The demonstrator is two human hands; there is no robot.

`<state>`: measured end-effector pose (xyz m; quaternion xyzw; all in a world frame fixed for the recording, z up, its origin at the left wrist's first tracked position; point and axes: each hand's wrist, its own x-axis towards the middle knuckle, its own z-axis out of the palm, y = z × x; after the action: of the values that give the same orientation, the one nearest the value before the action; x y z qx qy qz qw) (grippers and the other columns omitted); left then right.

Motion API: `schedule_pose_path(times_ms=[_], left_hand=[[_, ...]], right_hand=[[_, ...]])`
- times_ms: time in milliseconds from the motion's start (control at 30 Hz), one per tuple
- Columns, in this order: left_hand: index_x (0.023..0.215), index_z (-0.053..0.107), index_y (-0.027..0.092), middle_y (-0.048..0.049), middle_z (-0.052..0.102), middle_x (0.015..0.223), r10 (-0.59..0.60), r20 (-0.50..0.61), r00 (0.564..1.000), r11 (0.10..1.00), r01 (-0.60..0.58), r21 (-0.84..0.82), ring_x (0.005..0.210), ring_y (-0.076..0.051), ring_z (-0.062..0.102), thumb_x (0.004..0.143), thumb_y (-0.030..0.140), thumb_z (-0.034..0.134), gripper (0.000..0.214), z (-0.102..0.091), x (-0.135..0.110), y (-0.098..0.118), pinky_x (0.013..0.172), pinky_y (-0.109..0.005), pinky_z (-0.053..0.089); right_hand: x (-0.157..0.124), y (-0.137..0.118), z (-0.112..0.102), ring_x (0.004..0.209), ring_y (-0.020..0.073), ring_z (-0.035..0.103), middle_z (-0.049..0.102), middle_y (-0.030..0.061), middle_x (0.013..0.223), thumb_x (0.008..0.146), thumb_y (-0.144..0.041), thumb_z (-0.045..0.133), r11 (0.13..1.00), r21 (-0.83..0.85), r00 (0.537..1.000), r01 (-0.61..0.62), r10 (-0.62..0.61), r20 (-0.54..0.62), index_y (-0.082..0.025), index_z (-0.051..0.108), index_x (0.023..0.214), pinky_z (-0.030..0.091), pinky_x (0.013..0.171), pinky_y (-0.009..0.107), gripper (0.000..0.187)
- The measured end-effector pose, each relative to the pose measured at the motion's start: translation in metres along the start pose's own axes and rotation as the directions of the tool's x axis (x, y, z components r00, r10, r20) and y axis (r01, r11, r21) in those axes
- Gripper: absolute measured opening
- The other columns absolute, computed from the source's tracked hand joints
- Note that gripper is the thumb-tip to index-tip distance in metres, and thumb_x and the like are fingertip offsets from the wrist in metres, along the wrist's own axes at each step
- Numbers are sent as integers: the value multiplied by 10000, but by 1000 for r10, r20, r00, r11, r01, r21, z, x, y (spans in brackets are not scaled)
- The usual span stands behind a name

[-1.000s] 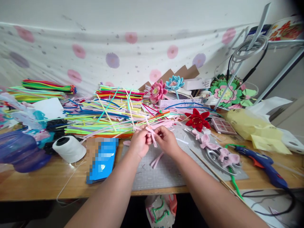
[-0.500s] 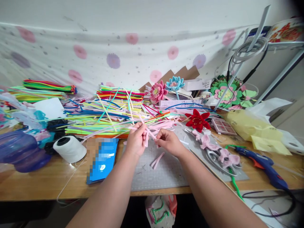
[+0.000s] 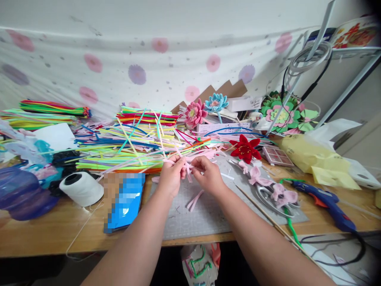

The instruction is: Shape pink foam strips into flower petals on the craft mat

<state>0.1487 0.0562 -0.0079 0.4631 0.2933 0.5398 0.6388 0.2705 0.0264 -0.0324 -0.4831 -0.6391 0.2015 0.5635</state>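
Note:
Pale pink pipe cleaners point(image 3: 188, 173) are held between my two hands above the grey cutting mat point(image 3: 196, 222). My left hand point(image 3: 173, 174) is closed, pinching them between thumb and fingers. Close beside it, my right hand point(image 3: 208, 173) is closed on the same pink stems, its fingertips partly hidden. A short folded pink pipe cleaner piece point(image 3: 195, 201) lies on the mat below the hands. Right of my right hand, a pink pipe cleaner flower sprig point(image 3: 278, 190) rests on silver scissors-like handles point(image 3: 262, 194).
Coloured pipe cleaner bundles point(image 3: 104, 163) lie across the back. A white thread cone point(image 3: 81, 188) and blue phone-like device point(image 3: 126, 202) are at left. On the right are a red flower point(image 3: 245, 148), palette point(image 3: 277, 156), blue glue gun point(image 3: 326, 202) and thin stick point(image 3: 268, 216).
My right hand has moved closer to my left hand, and the pink pieces between them have shifted. The whole view has turned slightly to the right.

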Motion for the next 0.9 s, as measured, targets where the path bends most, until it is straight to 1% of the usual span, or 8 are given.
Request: schedule_pose_path(times_ms=[167,267,433,533,633,733,800,900], left_hand=[[674,553,135,49,504,563,-67,126,990,995,75,-64,450,-35,438,657,275,729,225,0,-2,7,419,-139,346],[783,640,102,4,570,665,-97,226,969,992,113,-57,528,-49,490,639,214,746,211,-3,-3,9,471,-146,389],[877,672,104,-32,622,753,-117,329,937,989,138,-43,602,-71,540,667,167,726,226,-8,-3,10,547,-166,435],[888,668,122,-29,636,759,-102,372,923,992,122,-31,620,-81,559,675,159,724,223,-10,-4,10,583,-186,453],[861,666,128,-25,640,706,-109,366,924,993,114,7,600,-104,573,659,171,733,217,-9,-5,11,566,-216,455],[794,670,123,-35,644,687,-118,315,942,993,112,38,579,-118,574,621,180,750,199,-6,-5,11,541,-227,446],[744,667,121,-29,636,659,-113,277,954,994,105,43,557,-107,561,606,178,755,174,-4,-5,11,532,-217,433],[707,652,128,-2,608,608,-91,222,971,996,83,42,534,-91,541,605,183,749,151,-4,-3,9,519,-198,409]], right_hand=[[1,-2,-2,582,119,531,607,-14,665,705,-171,542,995,75,998,-64,64,-4,-194,585,784,417,581,241,93],[3,-3,-4,535,112,514,586,-16,622,715,-219,554,973,184,990,-139,137,22,-186,560,753,403,531,234,50],[5,-10,-10,485,102,508,587,-9,593,738,-368,573,875,400,959,-272,215,182,-184,509,716,409,477,226,197],[5,-13,-14,456,92,490,588,-4,588,724,-406,592,818,466,936,-337,236,263,-175,509,695,405,452,220,247],[5,-13,-16,451,98,492,593,8,591,702,-382,605,790,481,916,-380,248,316,-165,518,687,405,437,225,233],[5,-11,-15,474,113,508,592,10,590,696,-357,604,800,468,917,-376,250,311,-164,524,682,415,456,237,210],[5,-9,-15,506,114,510,584,2,599,705,-358,606,827,451,937,-335,243,251,-169,527,684,416,490,238,206],[6,-9,-16,613,126,514,577,0,671,714,-350,625,877,415,970,-242,221,100,-185,546,704,423,578,249,183]])
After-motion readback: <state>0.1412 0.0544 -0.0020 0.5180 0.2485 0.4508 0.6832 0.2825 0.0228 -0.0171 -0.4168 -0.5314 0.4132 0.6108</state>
